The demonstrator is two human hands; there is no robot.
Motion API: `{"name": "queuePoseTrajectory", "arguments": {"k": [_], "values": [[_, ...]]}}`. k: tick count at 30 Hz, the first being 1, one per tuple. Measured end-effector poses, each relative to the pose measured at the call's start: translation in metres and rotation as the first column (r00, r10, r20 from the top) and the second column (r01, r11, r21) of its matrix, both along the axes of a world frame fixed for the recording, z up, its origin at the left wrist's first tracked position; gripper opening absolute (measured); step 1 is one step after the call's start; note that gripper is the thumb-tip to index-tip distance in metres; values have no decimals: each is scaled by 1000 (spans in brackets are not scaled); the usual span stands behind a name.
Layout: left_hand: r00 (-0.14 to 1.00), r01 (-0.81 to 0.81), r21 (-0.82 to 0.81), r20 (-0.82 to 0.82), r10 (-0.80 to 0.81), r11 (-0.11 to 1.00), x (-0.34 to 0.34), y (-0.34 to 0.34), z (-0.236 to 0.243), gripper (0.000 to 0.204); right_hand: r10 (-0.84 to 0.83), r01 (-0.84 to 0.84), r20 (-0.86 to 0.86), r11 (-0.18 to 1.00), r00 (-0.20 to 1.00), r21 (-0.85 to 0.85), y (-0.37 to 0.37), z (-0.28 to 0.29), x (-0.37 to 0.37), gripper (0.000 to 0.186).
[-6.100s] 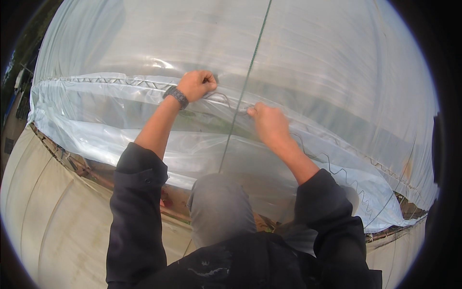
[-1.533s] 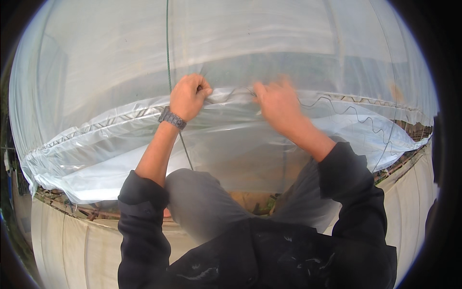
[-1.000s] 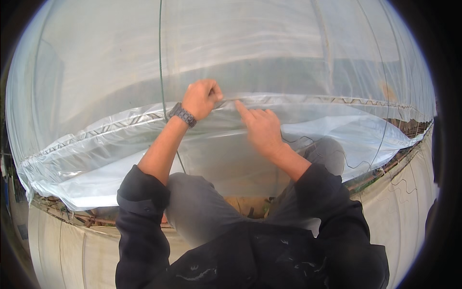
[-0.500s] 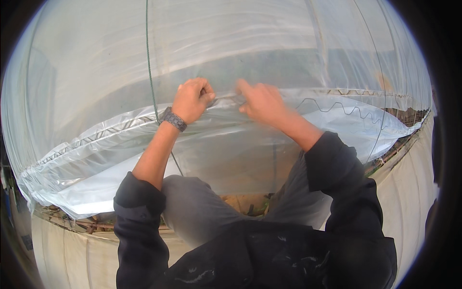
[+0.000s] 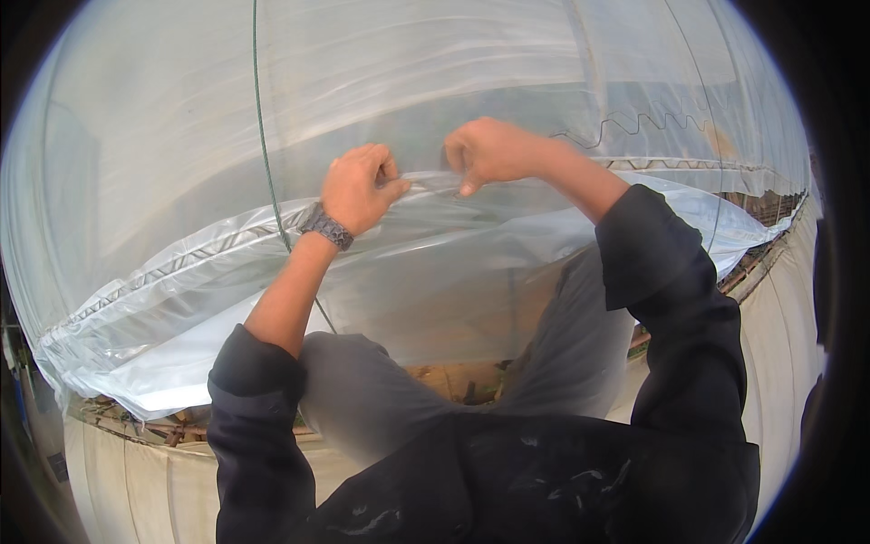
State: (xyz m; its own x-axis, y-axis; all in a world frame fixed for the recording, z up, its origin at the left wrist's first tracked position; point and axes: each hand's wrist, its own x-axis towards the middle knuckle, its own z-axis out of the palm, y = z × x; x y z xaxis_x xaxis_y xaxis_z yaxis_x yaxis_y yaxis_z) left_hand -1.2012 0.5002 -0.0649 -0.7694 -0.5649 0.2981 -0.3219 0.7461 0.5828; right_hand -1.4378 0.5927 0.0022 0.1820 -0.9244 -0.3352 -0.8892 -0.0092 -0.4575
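Note:
A clear plastic film (image 5: 408, 63) covers the curved wall before me, with a narrow channel (image 5: 195, 257) running across it. Zigzag wiggle wire sits in the channel left of my hands, over the film. My left hand (image 5: 356, 189) is closed at the channel, thumb and fingers pinching at the wire there. A short way to the right, my right hand (image 5: 494, 152) is curled round the wire, thumb pointing down at the channel. Beyond my right wrist, a loose length of wiggle wire (image 5: 645, 125) sticks out above the channel. My fingers hide the exact grip.
A green cord (image 5: 263, 127) runs down the film left of my left hand, and a thinner cord (image 5: 710, 100) crosses at right. Loose film (image 5: 172, 367) hangs below the channel. Beige sheeting (image 5: 775, 335) lies at lower right. My knees (image 5: 362, 372) are bent close to the film.
My right hand has risen slightly and turned. The loose wire has swung from below the channel to above it. My left hand stays almost in place.

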Motion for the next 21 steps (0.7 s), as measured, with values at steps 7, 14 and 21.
{"name": "queuePoseTrajectory", "arguments": {"k": [7, 14, 21], "values": [[1000, 11, -23, -24, -12, 1000, 1, -1, -2, 28, -94, 72, -87, 971, 992, -227, -3, -6, -2, 41], [991, -42, -37, 125, 46, 998, -20, 3, 0, 27, -95, 31, -192, 951, 977, -309, -6, -1, 4, 46], [995, 98, 7, 21, -98, 995, -45, 6, -3, 21, -165, 115, -151, 949, 975, -293, 16, -3, 9, 42]]}}
